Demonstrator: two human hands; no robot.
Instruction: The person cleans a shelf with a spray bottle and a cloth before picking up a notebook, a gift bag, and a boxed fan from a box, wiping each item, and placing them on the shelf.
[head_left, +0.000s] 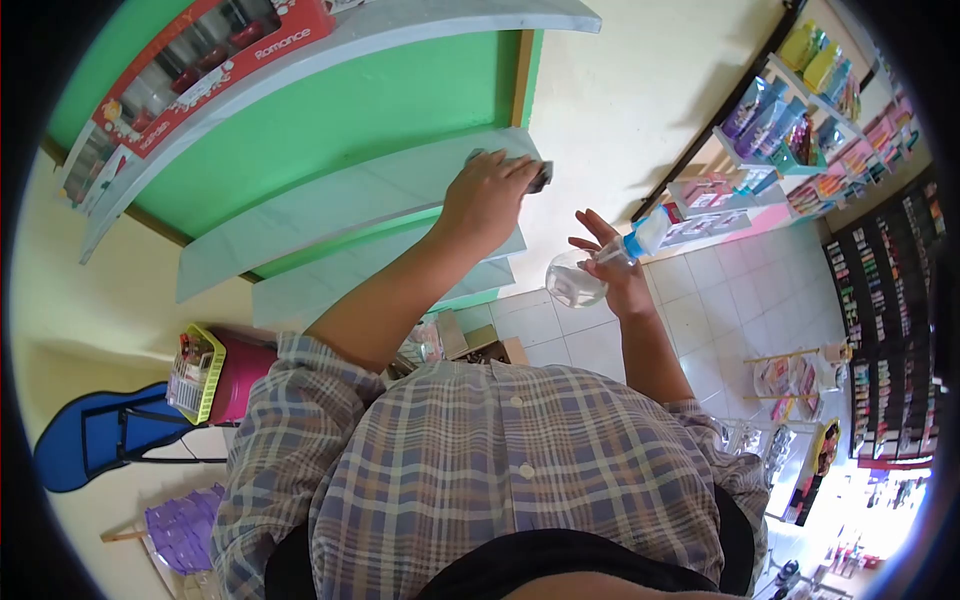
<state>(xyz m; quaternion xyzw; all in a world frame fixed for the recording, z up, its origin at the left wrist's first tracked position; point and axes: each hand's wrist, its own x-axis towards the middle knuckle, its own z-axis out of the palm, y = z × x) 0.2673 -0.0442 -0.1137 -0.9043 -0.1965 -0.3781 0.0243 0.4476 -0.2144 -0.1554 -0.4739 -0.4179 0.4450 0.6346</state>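
My left hand [488, 195] presses a dark folded cloth [541, 178] onto the right end of a white marble-patterned shelf [340, 205]. Its fingers lie over the cloth, which sticks out past the fingertips. To the right, clear of the shelf, my right hand [622, 270] grips a clear spray bottle [577, 284] by its neck, with some fingers stretched out. The bottle is tilted; its blue collar and white spray head [653, 229] point to the upper right. Behind the shelf is a green back panel [350, 110].
Above, a curved upper shelf [420, 28] carries a red display box [200, 75] of bottles. More marble-patterned shelves lie lower down. At left are a blue folding chair [105, 435] and a yellow basket [205, 375]. Stocked racks [895, 320] line the right side, beyond the tiled floor [700, 290].
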